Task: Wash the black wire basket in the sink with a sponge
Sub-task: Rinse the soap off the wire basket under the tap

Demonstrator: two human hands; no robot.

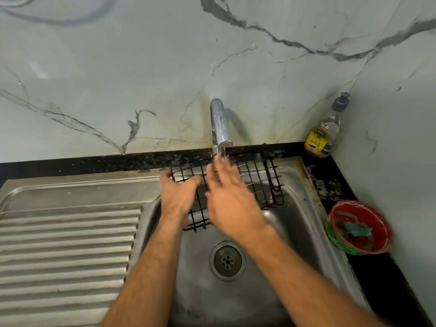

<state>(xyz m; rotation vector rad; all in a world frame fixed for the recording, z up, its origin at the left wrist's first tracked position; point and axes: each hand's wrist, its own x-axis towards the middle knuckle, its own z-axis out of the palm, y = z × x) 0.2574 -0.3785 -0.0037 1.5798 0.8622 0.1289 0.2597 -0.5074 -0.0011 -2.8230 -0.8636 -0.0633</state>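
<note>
The black wire basket is held tilted over the steel sink, under the tap, which runs a thin stream of water. My left hand grips the basket's left rim, thumb hooked over the wires. My right hand lies flat on the basket's grid with straight, spread fingers, its fingertips under the water; it is blurred. A green sponge lies in a red and green bowl on the counter to the right, away from both hands.
A ribbed steel draining board lies left of the basin. The drain is in the basin floor. A bottle of dish gel stands in the back right corner on the black counter. A marble wall rises behind.
</note>
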